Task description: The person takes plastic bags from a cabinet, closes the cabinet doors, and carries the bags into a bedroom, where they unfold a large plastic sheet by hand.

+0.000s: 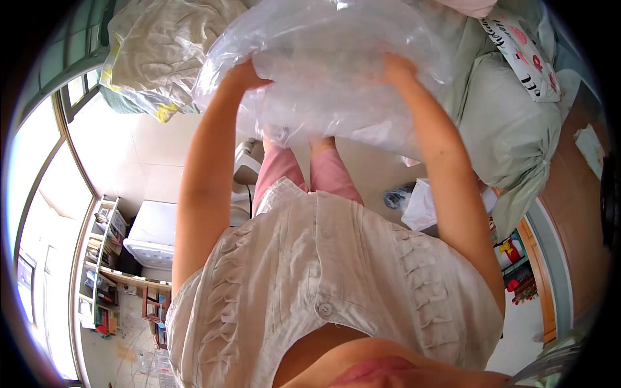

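A large, clear plastic bag [323, 84] is spread out in front of me, above my feet. My left hand [248, 76] grips its near left side, with a thumb showing and the other fingers covered by the film. At the right side, my right hand [397, 67] also holds the plastic; it is slightly blurred and its fingertips are hidden. The film is wrinkled and shiny, and bulges away from me between the two hands. Its far edge runs out of view at the top.
A crumpled beige cloth in a plastic bag [174, 52] lies at the far left. Tied grey-green bags [511, 123] and a printed white package [522, 55] are at the right. A white bag [420, 205] lies on the floor. A white storage box [152, 233] and a shelf [100, 258] stand left.
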Tool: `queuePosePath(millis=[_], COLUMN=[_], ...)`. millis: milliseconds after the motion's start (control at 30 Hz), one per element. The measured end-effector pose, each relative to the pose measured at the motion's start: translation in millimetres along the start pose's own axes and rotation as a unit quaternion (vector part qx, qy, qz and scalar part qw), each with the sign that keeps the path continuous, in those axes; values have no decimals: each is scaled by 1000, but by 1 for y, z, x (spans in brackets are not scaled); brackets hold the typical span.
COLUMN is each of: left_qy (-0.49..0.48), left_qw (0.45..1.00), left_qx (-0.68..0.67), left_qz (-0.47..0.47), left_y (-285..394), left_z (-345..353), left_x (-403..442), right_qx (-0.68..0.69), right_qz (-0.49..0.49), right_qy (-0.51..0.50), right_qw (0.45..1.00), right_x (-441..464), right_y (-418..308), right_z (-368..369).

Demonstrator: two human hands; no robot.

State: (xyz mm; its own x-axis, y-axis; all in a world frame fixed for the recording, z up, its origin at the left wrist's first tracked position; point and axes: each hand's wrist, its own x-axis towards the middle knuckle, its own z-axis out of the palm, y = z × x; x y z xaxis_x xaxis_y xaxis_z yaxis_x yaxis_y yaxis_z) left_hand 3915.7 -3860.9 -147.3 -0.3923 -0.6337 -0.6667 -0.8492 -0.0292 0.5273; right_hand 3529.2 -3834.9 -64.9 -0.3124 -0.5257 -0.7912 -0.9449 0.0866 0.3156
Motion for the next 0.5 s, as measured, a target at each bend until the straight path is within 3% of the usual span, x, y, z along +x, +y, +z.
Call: queuePosePath(millis=[33, 67, 100, 133, 167, 233, 267, 300, 333, 367, 400, 433, 467, 500], left_qy=[-46, -89, -90, -123, -153, -191, -228, -148, -154, -56, -62, -81, -141, -155], left_qw=[994, 978, 977, 981, 981, 969, 948, 972, 969, 963, 951, 943, 932, 949], left_qx=[-21, -42, -42, 6, 56, 137, 220, 179, 193, 262, 290, 307, 317, 244], left_qz=[93, 186, 189, 148, 107, 71, 31, 37, 23, 39, 84, 100, 102, 129], left_y=[-37, -55, -52, -46, -26, 35, 67, 76, 114, 132, 139, 159, 156, 105], left_z=[20, 29, 30, 32, 26, 0, -11, 0, -14, -4, 2, -5, 6, 67], left_x=[24, 39, 42, 44, 43, 34, 21, 14, -3, -9, -4, -19, -18, 9], right_qx=[-101, -103, -105, -104, -139, -88, 1, 58, 112, 197, 277, 275, 349, 386], right_qz=[-4, 2, 8, 11, -32, -125, -171, -166, -160, -208, -259, -259, -311, -334], right_qy=[-62, -125, -188, -189, -237, -191, -94, -66, -27, 21, 65, 80, 109, 124], right_qw=[993, 987, 977, 976, 961, 970, 981, 982, 980, 958, 923, 922, 877, 851], right_x=[28, 22, 13, 18, 23, 20, 0, -1, 6, 4, 5, 21, 37, 44], right_y=[45, 67, 82, 91, 97, 103, 96, 82, 65, 47, 29, 20, 13, 7], right_z=[16, 4, -11, -4, 1, 5, 5, 17, 26, 17, 5, -6, -13, -26])
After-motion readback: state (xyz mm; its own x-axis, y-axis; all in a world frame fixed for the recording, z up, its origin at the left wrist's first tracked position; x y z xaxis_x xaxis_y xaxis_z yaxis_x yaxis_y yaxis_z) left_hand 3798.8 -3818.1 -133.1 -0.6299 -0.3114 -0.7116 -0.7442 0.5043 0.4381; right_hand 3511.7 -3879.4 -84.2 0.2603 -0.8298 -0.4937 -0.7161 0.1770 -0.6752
